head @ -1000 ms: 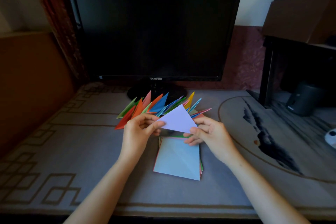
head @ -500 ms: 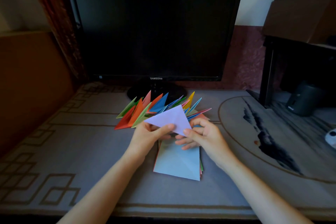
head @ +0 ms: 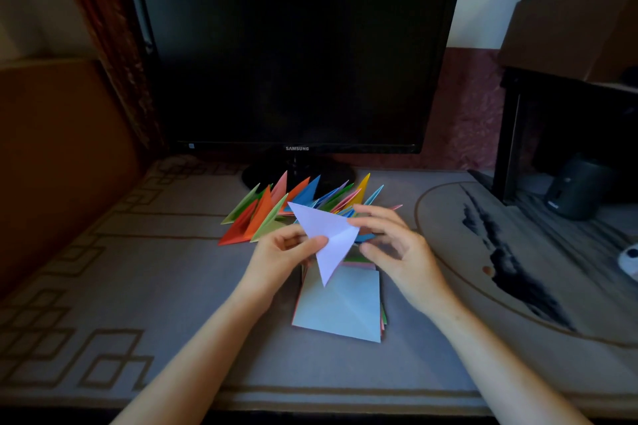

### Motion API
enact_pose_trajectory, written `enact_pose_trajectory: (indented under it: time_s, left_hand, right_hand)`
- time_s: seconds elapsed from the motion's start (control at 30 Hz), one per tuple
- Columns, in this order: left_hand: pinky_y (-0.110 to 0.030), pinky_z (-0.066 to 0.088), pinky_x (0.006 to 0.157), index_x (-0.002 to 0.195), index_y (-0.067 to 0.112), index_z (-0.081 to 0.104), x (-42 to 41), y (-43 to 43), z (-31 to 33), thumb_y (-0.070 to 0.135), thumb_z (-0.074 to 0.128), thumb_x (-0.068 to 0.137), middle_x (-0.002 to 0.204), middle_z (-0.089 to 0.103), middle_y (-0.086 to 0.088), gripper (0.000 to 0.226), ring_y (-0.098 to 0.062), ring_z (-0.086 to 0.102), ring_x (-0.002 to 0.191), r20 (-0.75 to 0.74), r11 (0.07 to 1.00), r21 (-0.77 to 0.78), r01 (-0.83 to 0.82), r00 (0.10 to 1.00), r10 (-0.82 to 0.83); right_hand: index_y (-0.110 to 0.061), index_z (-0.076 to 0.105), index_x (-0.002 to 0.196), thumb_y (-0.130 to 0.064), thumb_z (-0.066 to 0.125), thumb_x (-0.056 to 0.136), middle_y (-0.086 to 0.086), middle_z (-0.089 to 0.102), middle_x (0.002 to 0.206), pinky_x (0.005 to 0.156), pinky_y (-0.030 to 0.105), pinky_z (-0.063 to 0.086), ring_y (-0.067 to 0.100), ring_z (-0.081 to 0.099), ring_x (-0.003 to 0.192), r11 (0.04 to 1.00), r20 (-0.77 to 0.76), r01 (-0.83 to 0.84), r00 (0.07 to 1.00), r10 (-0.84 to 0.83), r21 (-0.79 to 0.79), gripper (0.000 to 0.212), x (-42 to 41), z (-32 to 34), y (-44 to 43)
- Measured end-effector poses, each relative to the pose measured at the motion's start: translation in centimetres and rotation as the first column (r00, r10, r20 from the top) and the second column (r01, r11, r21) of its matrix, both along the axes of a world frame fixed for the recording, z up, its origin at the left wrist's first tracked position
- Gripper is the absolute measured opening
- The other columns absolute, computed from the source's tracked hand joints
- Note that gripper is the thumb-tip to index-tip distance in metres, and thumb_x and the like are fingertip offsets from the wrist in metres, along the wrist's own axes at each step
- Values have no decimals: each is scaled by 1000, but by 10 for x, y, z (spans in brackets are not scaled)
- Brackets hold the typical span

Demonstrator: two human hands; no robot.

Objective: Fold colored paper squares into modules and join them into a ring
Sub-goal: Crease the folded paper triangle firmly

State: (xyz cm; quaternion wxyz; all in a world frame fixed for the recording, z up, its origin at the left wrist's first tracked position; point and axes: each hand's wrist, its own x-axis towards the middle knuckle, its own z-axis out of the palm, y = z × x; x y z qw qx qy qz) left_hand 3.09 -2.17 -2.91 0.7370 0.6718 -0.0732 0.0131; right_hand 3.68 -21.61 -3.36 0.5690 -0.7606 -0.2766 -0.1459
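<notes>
Left hand (head: 283,252) pinches my lilac triangle (head: 328,235); right hand (head: 397,248) loose, index touching its corner, above paper stack (head: 345,307).

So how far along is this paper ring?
Roughly midway, I'd guess. Done: a fan of folded modules lies before the monitor, but no closed ring shows. In hand: the left hand pinches a pale folded triangle, the right hand touching its edge. Left: a stack of flat squares to fold, then the joining.

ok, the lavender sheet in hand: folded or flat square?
Folded: lavender sheet shows a triangle with a centre crease, pinched in the left hand.
</notes>
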Motion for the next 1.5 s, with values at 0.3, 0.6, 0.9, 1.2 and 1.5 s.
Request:
enact_pose_trajectory:
  time_s: [0.3, 0.6, 0.9, 1.2, 1.5]
  left_hand:
    - [-18, 54, 63, 95, 6, 67, -3, -4, 2, 1, 53, 90, 78, 73, -3, 16, -11, 68, 68, 8, 990, -10, 138, 990, -137]
    - [-28, 57, 79, 100, 10, 67, -8, -5, 7, 13, 72, 70, 93, 73, -13, 30, -23, 71, 87, 31, 979, -76, 191, 981, -189]
    - [-23, 57, 68, 92, 7, 66, -3, -3, 2, 4, 70, 78, 81, 74, -7, 15, -16, 71, 76, 81, 993, 86, 78, 993, -86]
    - [-19, 55, 68, 87, 6, 66, -3, -6, -1, -3, 66, 79, 73, 73, -7, 12, -12, 70, 69, 106, 987, 84, 135, 984, -144]
    - [-24, 57, 69, 88, 5, 68, -1, -6, -2, 1, 71, 76, 76, 73, -9, 13, -16, 70, 71, 113, 989, 116, 89, 988, -102]
  right_hand:
    - [-25, 71, 79, -7, 72, 77, -14, 68, 94, 87, 28, 45, 9, 63, 94, 995, -65, 88, 994, -85, 39, 18, 3, -6, 4]
    - [-11, 67, 81, -4, 64, 86, 4, 66, 77, 63, 21, 49, 11, 59, 71, 991, -147, 113, 984, -102, 69, 8, 0, -5, 6]
    - [-19, 66, 80, -27, 63, 80, -10, 64, 75, 65, 30, 48, 8, 58, 73, 996, -198, 89, 976, -89, -11, 8, -3, -5, 9]
    - [-25, 60, 97, -18, 82, 67, 2, 68, 81, 51, 27, 47, 12, 62, 68, 992, -285, 54, 958, -19, 114, 38, -5, 1, 10]
    - [-11, 62, 82, 7, 67, 78, 4, 67, 61, 53, 24, 51, 16, 61, 53, 994, -311, 17, 950, 17, 107, 19, -3, 2, 13]
